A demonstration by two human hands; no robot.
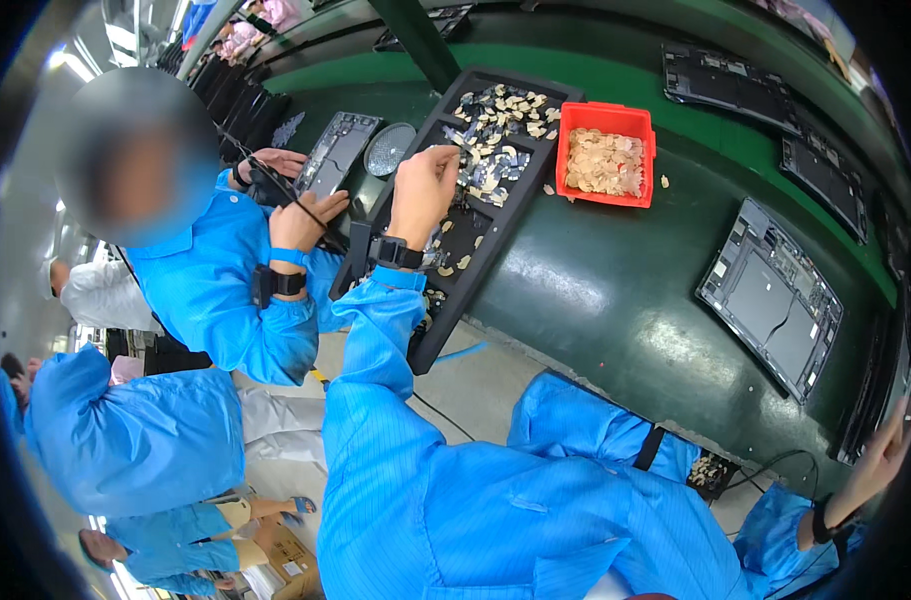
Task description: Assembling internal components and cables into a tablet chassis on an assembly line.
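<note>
My left hand [425, 185] is over a long black compartment tray [510, 225], its fingers closed in a pinch. Whatever lies between the fingertips is too small to make out. Small cream-coloured and dark pieces [495, 188] are scattered in the tray's compartments. Far to the right, my right hand [880, 460] has its fingers stretched out, beside the edge of a dark flat panel [870, 400]. Between my two hands an opened tablet-like device [770, 300], its inner parts showing, lies on the green bench [615, 300].
A red bin [647, 200] full of cream pieces stands right of the tray. More opened devices [725, 85] line the far side. At left, a co-worker's hands [300, 220] touch another opened device [337, 150], near a round mesh dish [389, 148]. A cable [440, 412] hangs below the bench.
</note>
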